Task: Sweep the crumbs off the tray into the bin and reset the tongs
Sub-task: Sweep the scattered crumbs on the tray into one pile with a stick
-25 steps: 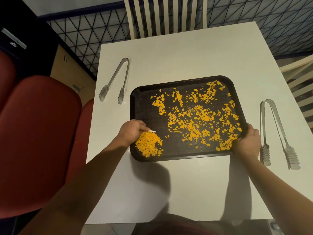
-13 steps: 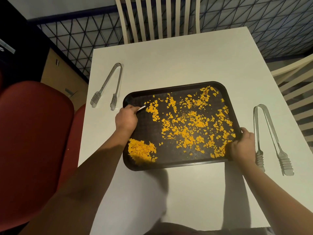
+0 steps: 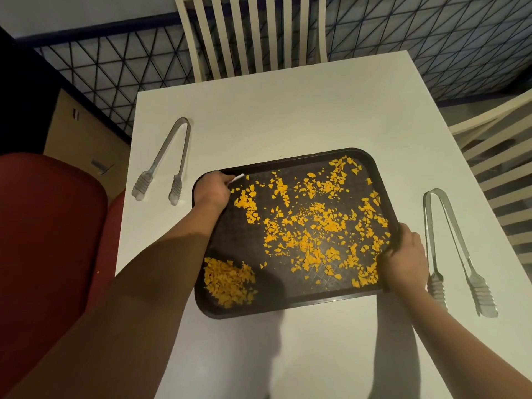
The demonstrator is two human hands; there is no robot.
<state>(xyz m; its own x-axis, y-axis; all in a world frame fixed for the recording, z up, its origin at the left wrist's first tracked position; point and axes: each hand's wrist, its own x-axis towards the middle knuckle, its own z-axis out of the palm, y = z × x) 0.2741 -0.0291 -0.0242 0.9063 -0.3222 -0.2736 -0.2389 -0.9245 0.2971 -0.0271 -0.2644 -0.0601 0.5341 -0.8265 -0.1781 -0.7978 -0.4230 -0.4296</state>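
Table point(image 3: 288, 110): white, square, fills the middle of the frame.
Tray point(image 3: 288, 308): dark, rounded corners, flat on the table at centre, slightly skewed.
Crumbs point(image 3: 313, 226): orange flakes, scattered over the centre and right of the tray.
Pile point(image 3: 229, 282): crumbs heaped in the tray's lower-left corner.
Left hand point(image 3: 211, 190): at the tray's upper-left corner, fingers closed around a small white tool point(image 3: 238, 177) whose tip juts right over the tray floor; what the tool is cannot be told.
Right hand point(image 3: 404, 259): clamped on the tray's right rim, lower right of centre.
Left tongs point(image 3: 165, 162): metal, on the table left of the tray, tips toward the lower edge, arms spread, untouched.
Right tongs point(image 3: 454, 251): metal, on the table at right, just beside the right hand, tips toward the lower edge.
Chair point(image 3: 253, 33): cream, slatted back, top centre beyond the table.
Red seat point(image 3: 49, 240): padded, left edge of frame.
Bin: cannot tell.
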